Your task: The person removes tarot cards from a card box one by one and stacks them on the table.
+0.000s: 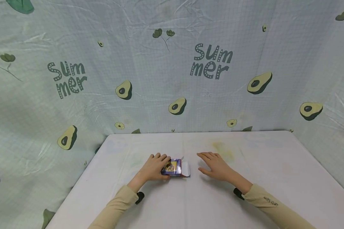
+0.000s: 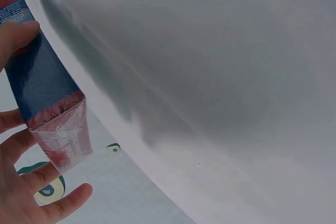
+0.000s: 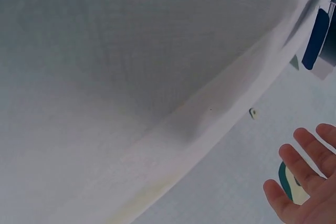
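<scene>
White table [image 1: 246, 190], avocado-print backdrop [image 1: 172, 63]

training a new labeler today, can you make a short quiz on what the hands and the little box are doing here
1. True or false: the left hand grips the small blue box.
2. The right hand is: A) pinching the box, B) open on the table apart from the box, C) raised toward the cloth.
3. Fill in: the box's end flap stands ____.

Key: 1 true; 2 B; 3 open
</scene>
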`<state>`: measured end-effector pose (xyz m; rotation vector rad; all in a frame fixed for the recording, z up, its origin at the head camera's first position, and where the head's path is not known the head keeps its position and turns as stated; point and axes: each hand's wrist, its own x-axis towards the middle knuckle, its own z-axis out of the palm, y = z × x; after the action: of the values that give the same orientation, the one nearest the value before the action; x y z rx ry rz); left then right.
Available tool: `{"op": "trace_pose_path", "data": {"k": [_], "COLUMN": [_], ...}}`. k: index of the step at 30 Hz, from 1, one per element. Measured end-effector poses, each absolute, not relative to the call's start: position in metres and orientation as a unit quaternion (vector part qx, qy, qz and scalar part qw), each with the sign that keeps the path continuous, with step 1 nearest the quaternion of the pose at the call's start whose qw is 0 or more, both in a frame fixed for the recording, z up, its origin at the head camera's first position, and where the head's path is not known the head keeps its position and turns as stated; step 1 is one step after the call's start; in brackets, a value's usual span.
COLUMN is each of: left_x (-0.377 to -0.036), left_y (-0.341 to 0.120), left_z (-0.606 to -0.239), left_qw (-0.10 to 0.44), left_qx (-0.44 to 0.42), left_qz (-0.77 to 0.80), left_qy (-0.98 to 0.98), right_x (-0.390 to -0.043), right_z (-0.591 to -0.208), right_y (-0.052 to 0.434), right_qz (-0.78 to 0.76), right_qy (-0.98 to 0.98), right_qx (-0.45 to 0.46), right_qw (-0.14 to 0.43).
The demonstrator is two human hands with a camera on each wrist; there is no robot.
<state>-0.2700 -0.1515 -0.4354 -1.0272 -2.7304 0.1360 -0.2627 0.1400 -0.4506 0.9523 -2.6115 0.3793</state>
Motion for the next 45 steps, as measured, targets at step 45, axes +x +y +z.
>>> {"op": "trace_pose_path", "data": {"k": [45], "left_x": [-0.249], "left_y": [-0.139], "left_z": [-0.415], "left_qw": [0.163], "left_qx": [-0.375], "left_qz": [0.067], "left_qy": [-0.910], "right_x": [-0.255], "right_z": [-0.433], "right_y": [0.131], "right_qz": [0.396], "right_qy": [-0.854], "right_qx": [0.335], "right_qw": [0.045]}}
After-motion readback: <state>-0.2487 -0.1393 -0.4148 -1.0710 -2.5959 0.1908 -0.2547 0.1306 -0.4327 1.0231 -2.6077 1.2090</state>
